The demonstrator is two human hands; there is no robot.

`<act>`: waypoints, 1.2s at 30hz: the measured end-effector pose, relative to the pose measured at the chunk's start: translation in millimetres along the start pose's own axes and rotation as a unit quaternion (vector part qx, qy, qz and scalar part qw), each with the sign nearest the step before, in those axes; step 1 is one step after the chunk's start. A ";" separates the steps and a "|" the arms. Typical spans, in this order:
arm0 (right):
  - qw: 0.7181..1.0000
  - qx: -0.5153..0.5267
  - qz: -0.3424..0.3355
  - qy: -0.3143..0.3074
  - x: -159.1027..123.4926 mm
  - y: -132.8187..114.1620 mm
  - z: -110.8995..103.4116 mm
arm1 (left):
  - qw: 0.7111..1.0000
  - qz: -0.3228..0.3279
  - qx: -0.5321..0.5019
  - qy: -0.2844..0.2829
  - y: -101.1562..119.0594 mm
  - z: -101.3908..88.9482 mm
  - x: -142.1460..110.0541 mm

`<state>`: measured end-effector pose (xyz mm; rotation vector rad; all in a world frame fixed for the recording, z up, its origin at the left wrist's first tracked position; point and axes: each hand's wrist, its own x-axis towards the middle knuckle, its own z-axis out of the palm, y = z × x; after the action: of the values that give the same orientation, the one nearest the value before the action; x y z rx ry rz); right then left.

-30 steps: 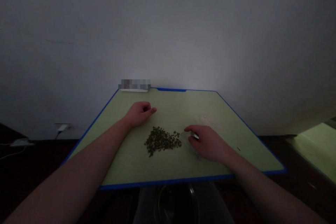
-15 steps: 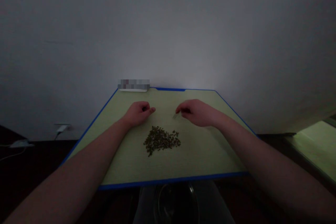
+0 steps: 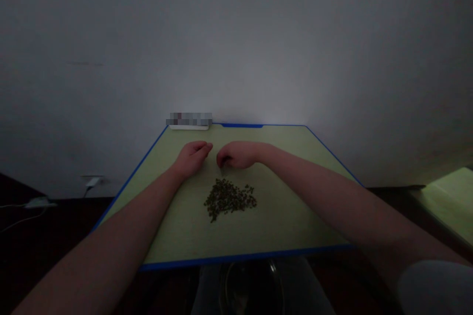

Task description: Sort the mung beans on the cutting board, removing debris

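Observation:
A loose heap of small dark, brownish-green grains (image 3: 229, 199), like seeds or dried buds, lies on the pale tabletop (image 3: 281, 221). My left hand (image 3: 192, 157) rests beyond the heap's left side, fingers curled and thumb against the forefinger; whatever may be inside is hidden. Just above the heap's far edge is my right hand (image 3: 236, 155), its fingers pinched and pointing down and left. A thin pale tool (image 3: 222, 171), perhaps tweezers, pokes faintly from that pinch, its tip close to the nearest grains. A small gap separates the two hands.
Blue edging (image 3: 244, 260) runs round the table. At the far left corner sits a white box-like thing (image 3: 189, 127), partly blurred out. A round, shiny-rimmed vessel (image 3: 251, 288) is at my lap below the near edge. The wall (image 3: 236, 59) stands behind.
My right hand has moved left, from the right of the heap to near my left hand, with the thin tool still in it. The left thumb has drawn in against the fingers.

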<state>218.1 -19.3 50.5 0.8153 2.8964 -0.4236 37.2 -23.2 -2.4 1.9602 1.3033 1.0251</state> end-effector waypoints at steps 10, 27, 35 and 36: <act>0.999 0.026 -0.007 -0.025 -35.3 -0.5 13.1 | 0.999 -0.016 -0.045 -0.013 1.3 -0.3 -1.8; 0.985 0.002 0.171 0.031 -104.0 -33.3 24.1 | 0.999 -0.015 -0.033 -0.017 -0.7 0.6 -1.9; 0.946 -0.016 0.305 0.112 -125.3 -51.1 48.3 | 0.999 -0.012 -0.031 -0.013 3.2 0.9 -3.2; 0.942 -0.013 0.312 0.120 -127.2 -51.7 50.9 | 0.999 -0.013 -0.031 -0.014 3.0 1.0 -3.1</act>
<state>300.4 -139.5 36.1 1.7975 2.6125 -0.2240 38.8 -27.2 -1.4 1.9015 1.2631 1.0091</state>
